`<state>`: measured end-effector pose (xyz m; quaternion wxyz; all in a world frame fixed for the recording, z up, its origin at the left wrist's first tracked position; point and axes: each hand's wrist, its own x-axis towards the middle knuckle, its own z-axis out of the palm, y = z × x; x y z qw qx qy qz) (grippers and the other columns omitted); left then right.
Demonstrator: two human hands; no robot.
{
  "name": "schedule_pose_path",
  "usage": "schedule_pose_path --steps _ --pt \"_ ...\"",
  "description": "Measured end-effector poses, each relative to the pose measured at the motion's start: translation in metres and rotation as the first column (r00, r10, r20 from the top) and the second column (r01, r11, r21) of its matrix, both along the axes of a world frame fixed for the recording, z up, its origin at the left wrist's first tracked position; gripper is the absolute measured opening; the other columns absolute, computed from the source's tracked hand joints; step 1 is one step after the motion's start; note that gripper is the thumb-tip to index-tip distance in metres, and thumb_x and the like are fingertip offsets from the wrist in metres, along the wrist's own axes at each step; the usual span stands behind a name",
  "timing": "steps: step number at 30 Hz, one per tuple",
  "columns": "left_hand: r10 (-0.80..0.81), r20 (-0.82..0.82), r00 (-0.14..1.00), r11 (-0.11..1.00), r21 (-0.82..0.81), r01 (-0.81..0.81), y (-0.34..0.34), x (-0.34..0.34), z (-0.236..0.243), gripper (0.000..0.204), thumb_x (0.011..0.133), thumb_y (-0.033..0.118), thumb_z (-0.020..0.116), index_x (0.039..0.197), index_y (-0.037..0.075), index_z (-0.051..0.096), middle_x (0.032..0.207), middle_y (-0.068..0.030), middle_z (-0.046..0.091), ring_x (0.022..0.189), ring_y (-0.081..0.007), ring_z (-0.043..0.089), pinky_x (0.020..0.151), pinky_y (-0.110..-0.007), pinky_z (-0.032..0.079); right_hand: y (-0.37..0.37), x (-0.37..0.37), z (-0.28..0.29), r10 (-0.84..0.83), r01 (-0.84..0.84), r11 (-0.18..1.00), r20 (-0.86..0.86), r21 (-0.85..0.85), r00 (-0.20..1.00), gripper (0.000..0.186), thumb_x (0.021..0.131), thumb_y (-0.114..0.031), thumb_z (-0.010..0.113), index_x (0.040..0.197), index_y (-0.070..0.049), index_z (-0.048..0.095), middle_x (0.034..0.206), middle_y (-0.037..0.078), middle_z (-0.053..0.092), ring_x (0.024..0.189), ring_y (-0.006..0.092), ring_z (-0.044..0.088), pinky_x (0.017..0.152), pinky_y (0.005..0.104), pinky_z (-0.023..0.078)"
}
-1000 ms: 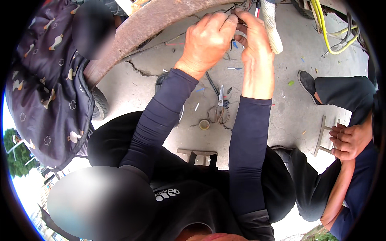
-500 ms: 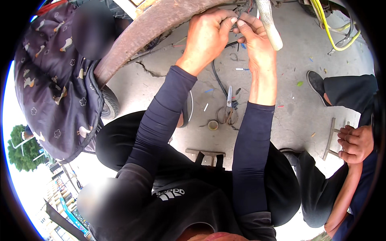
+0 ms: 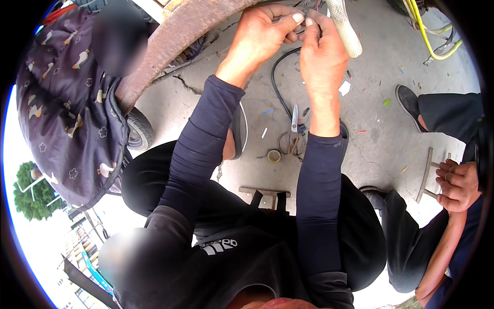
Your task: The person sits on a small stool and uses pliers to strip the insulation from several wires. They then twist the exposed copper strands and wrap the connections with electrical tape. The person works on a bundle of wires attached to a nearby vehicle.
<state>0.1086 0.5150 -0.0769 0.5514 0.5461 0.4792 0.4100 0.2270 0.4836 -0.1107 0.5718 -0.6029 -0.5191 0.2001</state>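
Both my hands are raised at the top middle, just beside a rusty curved metal beam. A thin dark wire runs down between my fingertips. My left hand pinches it between thumb and curled fingers. Close against it, my right hand is also closed in a pinch on the wire. The exact point they grip is partly hidden by my fingers. A pale ribbed sleeve tube hangs right next to my right hand. Below my hands, a black cable curves down to the floor.
On the concrete lie scissors, a tape roll and small scraps. Yellow cable hangs at upper right. A co-worker's hand is at the right, near a small stool. A patterned cover drapes at left.
My right hand has turned and shifted slightly left, its thumb now pointing up beside the left thumb. A white scrap on the floor has come into view. Both hands keep their pinch.
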Motion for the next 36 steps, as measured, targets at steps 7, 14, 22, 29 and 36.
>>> schedule_pose_path --steps 7,14,22,29,36 --pt "0.029 0.089 0.996 0.999 -0.040 -0.026 -0.003 -0.002 -0.003 0.022 0.102 0.016 0.063 0.107 -0.004 0.070 0.085 -0.0027 0.070 0.073 -0.0087 0.060 0.067 -0.024 0.050 -0.004 -0.001 0.012 0.032 -0.117 0.986 -0.553 -0.120 0.833 0.024 0.100 -0.018 0.064 0.114 0.001 0.070 0.093 0.007 0.075 0.074 0.0131 0.069 0.061 0.0269 0.054" --pt "-0.008 0.066 0.998 0.999 -0.032 0.010 -0.001 -0.006 0.001 0.022 0.102 0.015 0.062 0.107 -0.005 0.069 0.085 -0.0041 0.070 0.074 -0.0088 0.062 0.068 -0.024 0.051 0.003 0.005 -0.003 0.142 -0.235 0.971 -0.665 -0.052 0.733 0.027 0.096 -0.018 0.071 0.115 0.002 0.070 0.094 0.007 0.074 0.075 0.0124 0.069 0.060 0.0246 0.053" --pt "0.036 0.009 0.999 0.999 0.020 -0.036 -0.002 -0.003 0.003 0.022 0.101 0.015 0.063 0.106 -0.005 0.070 0.088 -0.0061 0.071 0.077 -0.0098 0.064 0.072 -0.024 0.053 0.004 -0.002 -0.006 0.078 -0.103 0.993 -0.314 -0.064 0.946 0.019 0.096 -0.016 0.070 0.107 0.000 0.073 0.085 0.005 0.075 0.075 0.0105 0.072 0.063 0.0241 0.053" --pt "0.055 -0.267 0.962 0.998 0.053 -0.042 -0.008 -0.002 0.020 0.024 0.100 0.019 0.064 0.103 -0.004 0.070 0.084 -0.0051 0.071 0.074 -0.0095 0.062 0.067 -0.025 0.050 0.007 -0.008 -0.012 -0.171 0.125 0.982 0.386 0.141 0.906 0.023 0.093 -0.018 0.071 0.110 -0.002 0.072 0.079 0.007 0.073 0.068 0.0135 0.070 0.063 0.0314 0.055" --pt "0.094 -0.144 0.985 0.996 0.014 -0.093 -0.009 -0.006 0.009 0.027 0.099 0.023 0.066 0.104 -0.003 0.070 0.076 -0.0013 0.065 0.067 -0.0088 0.059 0.065 -0.025 0.049 0.016 0.037 -0.027 0.123 -0.220 0.952 -0.388 -0.215 0.913 0.025 0.102 -0.022 0.062 0.114 -0.002 0.070 0.084 0.006 0.071 0.071 0.0150 0.068 0.060 0.0283 0.054"
